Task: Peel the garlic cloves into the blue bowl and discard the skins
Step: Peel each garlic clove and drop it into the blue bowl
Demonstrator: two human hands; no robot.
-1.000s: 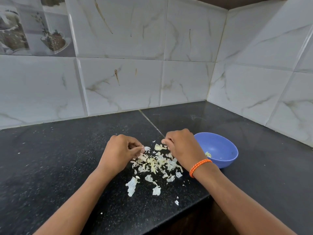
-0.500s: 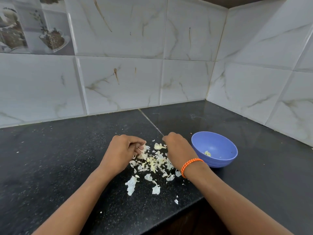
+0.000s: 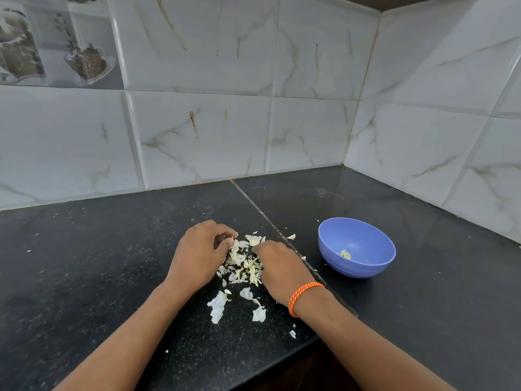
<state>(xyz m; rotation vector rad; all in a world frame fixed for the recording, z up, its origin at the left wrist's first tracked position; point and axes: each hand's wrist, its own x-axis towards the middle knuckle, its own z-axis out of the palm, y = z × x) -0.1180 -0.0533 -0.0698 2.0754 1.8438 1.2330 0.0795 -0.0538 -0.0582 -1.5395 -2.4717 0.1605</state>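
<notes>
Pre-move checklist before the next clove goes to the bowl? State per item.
1. Blue bowl upright and unobstructed, right of both hands: ok.
2. Bowl already holds peeled garlic: ok, a small pale bit inside.
3. Left hand has a clove: cannot tell; its fingers are curled at the pile's edge, contents hidden.
4. Right hand free: cannot tell; it rests on the skin pile, fingertips hidden.
5. Skins discarded: not ok; they lie scattered on the counter.
6. Stray piece near the counter seam, clove or skin: cannot tell.
</notes>
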